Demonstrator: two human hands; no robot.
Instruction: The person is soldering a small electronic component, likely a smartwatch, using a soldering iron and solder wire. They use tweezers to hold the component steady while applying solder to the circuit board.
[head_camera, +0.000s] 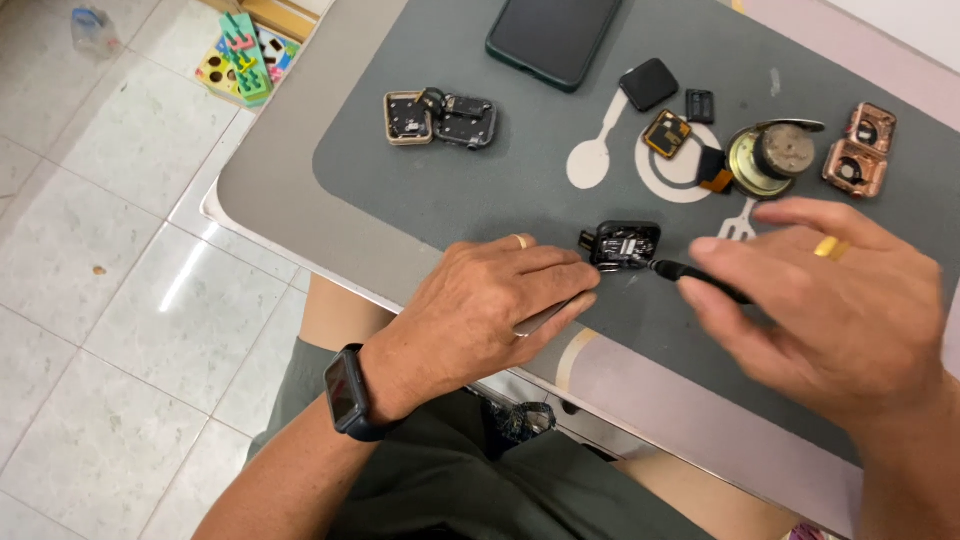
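Mid-repair, by the look of it, on a small black open watch case with exposed innards (622, 245), lying on the grey mat (420, 180) near the front edge of the worktop (280, 150); steadied at its left side by the fingertips of the left hand (480, 310), fingers flat and closed on nothing; probed from the right by a slim black-handled tool (700, 278) pinched in the blurred right hand (840, 310), tip touching the case. Judged next: a steady, light tip and firm bracing; spare parts, a dark phone (553, 35) and a copper-coloured housing (860, 150), well apart toward the far edge.
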